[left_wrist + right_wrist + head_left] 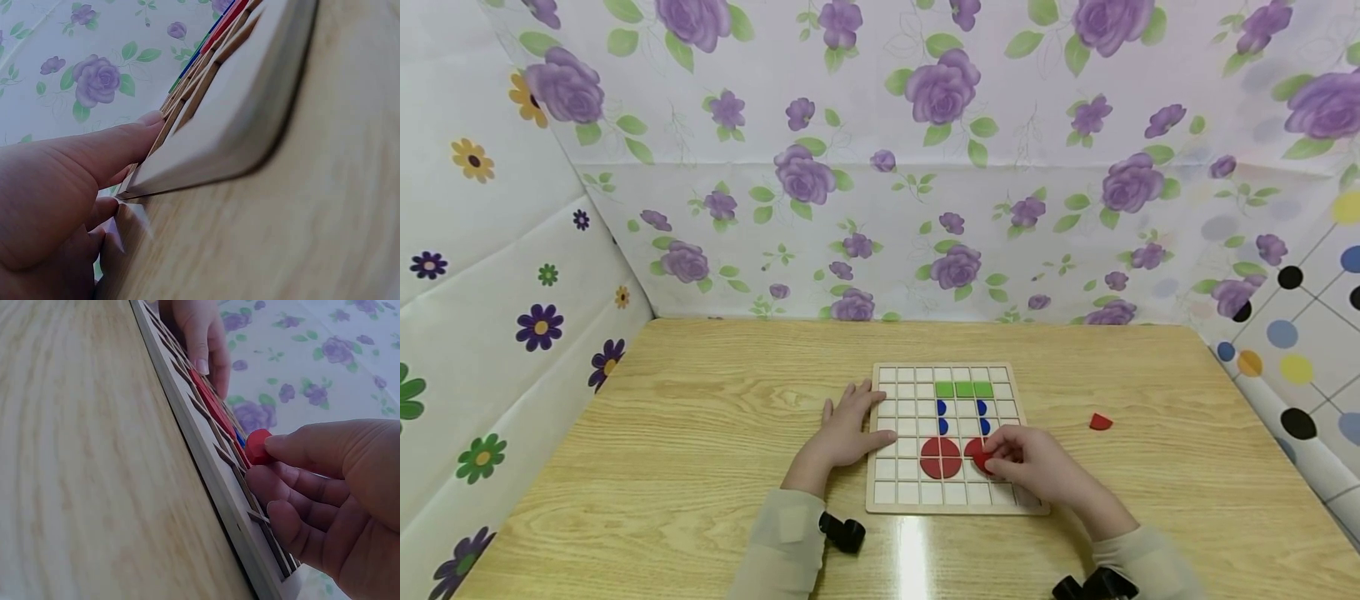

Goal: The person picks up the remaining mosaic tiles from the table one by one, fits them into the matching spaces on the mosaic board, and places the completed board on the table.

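Note:
A wooden grid board (pixel 906 493) lies on the table, its cells holding green squares (pixel 964 390), blue half-round pieces (pixel 943 426) and a full red circle (pixel 941 458) made of quarter pieces. To the right of that circle, another red piece (pixel 973 450) sits in the grid. My right hand (pixel 1037 467) pinches a red quarter-circle piece (pixel 257 447) between thumb and finger, just over the board beside it. My left hand (pixel 844 433) rests on the board's left edge, fingers spread; in the left wrist view the thumb (pixel 134 140) lies on the rim.
One loose red quarter piece (pixel 1101 422) lies on the wooden table (pixel 715 467), right of the board. A flowered cloth (pixel 880 208) hangs behind the table, with patterned cloths at both sides. Each wrist wears a black camera (pixel 844 533).

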Tool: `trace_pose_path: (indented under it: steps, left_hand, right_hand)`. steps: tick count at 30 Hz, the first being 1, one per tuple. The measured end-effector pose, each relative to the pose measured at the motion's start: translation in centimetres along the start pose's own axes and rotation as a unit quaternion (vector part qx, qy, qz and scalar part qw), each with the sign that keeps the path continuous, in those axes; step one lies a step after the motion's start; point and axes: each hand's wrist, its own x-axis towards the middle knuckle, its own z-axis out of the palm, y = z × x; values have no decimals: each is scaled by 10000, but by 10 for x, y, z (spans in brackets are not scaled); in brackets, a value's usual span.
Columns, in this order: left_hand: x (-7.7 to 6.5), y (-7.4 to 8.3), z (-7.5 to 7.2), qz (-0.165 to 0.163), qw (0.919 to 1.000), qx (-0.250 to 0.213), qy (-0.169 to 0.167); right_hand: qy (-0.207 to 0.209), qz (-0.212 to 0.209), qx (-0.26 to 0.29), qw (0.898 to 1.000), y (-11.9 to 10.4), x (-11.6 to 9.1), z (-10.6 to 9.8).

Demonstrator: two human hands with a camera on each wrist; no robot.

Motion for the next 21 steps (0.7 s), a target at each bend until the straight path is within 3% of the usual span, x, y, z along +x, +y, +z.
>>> trace_pose_path:
  steps: [11, 21]
  left_hand:
    - [-1, 0, 1, 14, 10000, -35, 10]
    - [-1, 0, 0, 30, 10000, -68, 23]
  right_hand:
    - [55, -169, -158, 9997, -2, 2, 7]
    - [131, -36, -476, 9988, -4, 3, 12]
